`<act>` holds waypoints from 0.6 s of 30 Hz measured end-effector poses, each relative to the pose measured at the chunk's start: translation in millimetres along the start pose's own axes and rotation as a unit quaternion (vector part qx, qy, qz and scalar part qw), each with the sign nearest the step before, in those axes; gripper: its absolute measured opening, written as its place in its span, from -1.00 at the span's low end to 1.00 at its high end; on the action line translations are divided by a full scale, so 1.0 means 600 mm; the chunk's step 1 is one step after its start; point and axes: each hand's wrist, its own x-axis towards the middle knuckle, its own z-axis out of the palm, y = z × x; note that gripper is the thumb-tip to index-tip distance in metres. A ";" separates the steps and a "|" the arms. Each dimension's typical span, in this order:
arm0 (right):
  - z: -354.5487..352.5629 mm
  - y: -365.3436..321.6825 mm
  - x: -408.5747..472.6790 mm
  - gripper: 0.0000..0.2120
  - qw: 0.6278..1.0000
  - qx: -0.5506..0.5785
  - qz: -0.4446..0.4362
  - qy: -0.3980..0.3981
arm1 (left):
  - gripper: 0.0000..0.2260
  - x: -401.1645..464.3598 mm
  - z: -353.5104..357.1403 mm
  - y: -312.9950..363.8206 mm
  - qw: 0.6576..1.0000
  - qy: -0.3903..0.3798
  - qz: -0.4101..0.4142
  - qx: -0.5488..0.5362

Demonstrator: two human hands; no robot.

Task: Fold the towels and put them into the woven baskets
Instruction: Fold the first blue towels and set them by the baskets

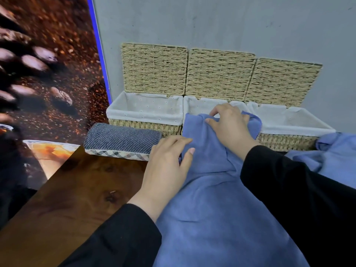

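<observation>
Blue towel (212, 189), bunched before the middle basket (200, 105): right hand (229, 124) grips its far edge, left hand (167, 166) rests flat; flatten it before folding.

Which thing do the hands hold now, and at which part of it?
The right hand pinches the blue towel at its far edge, over the middle basket. The left hand rests on it.

Café corner: coffee-bean wall mural (48, 74)
</observation>
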 end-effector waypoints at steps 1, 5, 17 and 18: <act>-0.001 0.001 -0.003 -0.92 1.000 0.014 -0.003 0.011 | -0.65 0.000 -0.001 0.002 1.000 0.000 0.000 -0.001; -0.017 -0.002 -0.026 -0.93 0.995 0.079 -0.031 0.054 | -0.64 0.001 -0.008 0.007 1.000 0.020 0.010 0.000; -0.048 0.002 -0.287 -0.79 0.972 0.146 -0.167 -0.072 | -0.49 -0.009 -0.016 0.033 0.990 -0.113 -0.054 -0.061; -0.043 0.011 -0.287 -0.82 0.972 0.163 -0.153 -0.065 | -0.47 -0.010 -0.012 0.032 0.987 -0.135 -0.064 -0.053</act>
